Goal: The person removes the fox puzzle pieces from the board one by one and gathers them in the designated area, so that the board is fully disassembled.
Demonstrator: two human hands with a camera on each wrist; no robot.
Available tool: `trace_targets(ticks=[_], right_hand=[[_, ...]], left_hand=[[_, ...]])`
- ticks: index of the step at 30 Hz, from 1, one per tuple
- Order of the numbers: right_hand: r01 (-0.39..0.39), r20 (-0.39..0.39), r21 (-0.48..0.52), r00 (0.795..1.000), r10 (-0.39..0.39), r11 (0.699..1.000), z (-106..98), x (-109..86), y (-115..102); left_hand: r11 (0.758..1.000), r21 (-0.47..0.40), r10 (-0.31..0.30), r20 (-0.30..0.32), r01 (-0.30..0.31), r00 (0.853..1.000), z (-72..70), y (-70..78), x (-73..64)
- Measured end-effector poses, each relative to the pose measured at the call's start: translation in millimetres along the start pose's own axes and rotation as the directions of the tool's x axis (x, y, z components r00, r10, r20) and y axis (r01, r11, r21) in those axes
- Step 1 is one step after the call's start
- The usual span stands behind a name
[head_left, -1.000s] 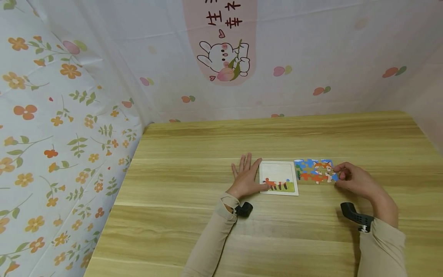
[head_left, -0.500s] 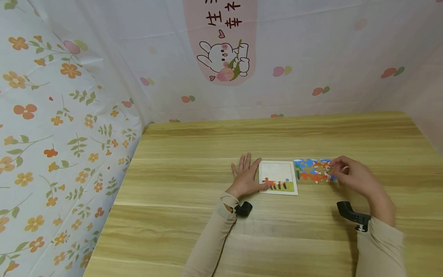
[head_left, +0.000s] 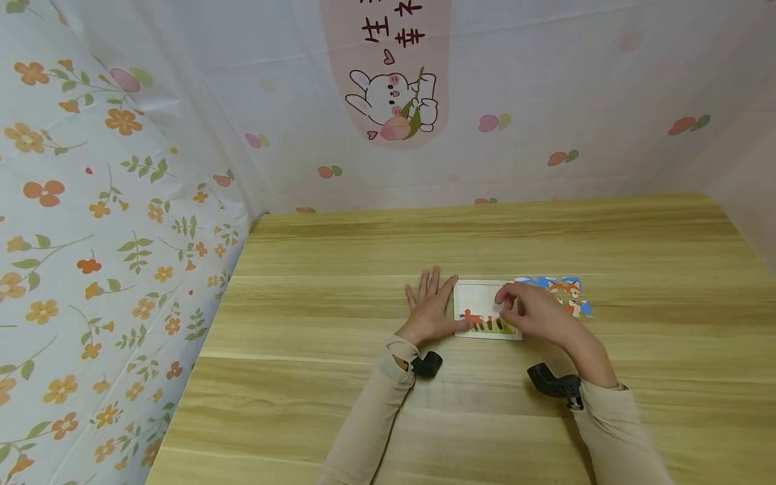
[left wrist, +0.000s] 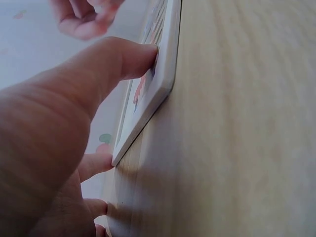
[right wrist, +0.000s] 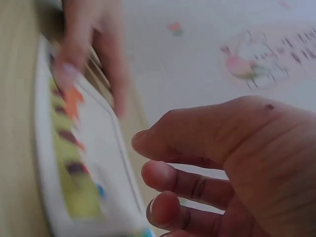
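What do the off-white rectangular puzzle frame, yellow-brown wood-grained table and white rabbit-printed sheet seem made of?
Puzzle frame: perhaps painted wood or fibreboard, smooth and matte; its edge looks thick and solid.
Table: wood or laminate, slightly glossy; streaked grain shows.
Sheet: likely thin fabric, possibly plastic, matte; soft creases show.

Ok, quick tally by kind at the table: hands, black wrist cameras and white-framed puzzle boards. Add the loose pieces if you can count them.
Hands: 2, the left hand and the right hand
Black wrist cameras: 2
White-framed puzzle board: 1
Total: 5
Left out: loose puzzle pieces, partly hidden, no sure count.
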State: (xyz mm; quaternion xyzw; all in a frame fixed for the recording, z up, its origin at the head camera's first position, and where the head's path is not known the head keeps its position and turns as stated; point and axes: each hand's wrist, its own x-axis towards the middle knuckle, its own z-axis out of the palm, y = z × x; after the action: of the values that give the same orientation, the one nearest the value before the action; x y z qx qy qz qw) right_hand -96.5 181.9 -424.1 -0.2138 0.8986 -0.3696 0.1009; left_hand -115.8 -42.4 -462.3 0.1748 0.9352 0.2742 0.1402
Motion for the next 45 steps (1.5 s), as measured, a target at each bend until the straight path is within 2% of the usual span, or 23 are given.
trace_targets(ticks=[8,13,17,21,25,28,37,45], right_hand=[[0.063,0.051,-0.053,0.997,-0.06,0.997,24,10.9,-7],[0.112,0.02,-0.082,0.994,-0.111,0.99,34,15.2,-8],[0.12,0.009,-0.101,0.993,-0.12,0.988,40,17.0,-6],[0.111,0.02,-0.11,0.994,-0.11,0.988,42,17.5,-4],[0.116,0.029,-0.104,0.993,-0.113,0.988,42,17.6,-4],[0.12,0.029,-0.098,0.993,-0.118,0.988,40,17.5,-5],[0.11,0.031,-0.091,0.994,-0.108,0.99,39,16.1,-6],[0.109,0.024,-0.084,0.994,-0.107,0.991,40,16.4,-5]], left_hand=[[1.0,0.02,-0.007,-0.002,0.007,1.0,0.4,1.7,1.4],[0.999,0.032,-0.013,-0.014,0.013,1.0,0.4,2.7,1.1],[0.999,0.034,-0.007,-0.008,0.007,1.0,-0.2,2.4,1.2],[1.0,0.021,0.007,0.035,-0.007,0.999,-2.4,-0.1,1.6],[0.999,-0.052,0.006,0.062,-0.003,0.998,-5.6,-3.4,2.0],[0.996,-0.087,0.01,0.053,-0.005,0.999,-6.6,-4.5,1.8],[0.998,-0.058,0.032,0.024,-0.03,0.999,-4.4,-5.5,2.1],[0.999,-0.05,0.019,0.018,-0.018,1.0,-4.7,-3.4,1.4]])
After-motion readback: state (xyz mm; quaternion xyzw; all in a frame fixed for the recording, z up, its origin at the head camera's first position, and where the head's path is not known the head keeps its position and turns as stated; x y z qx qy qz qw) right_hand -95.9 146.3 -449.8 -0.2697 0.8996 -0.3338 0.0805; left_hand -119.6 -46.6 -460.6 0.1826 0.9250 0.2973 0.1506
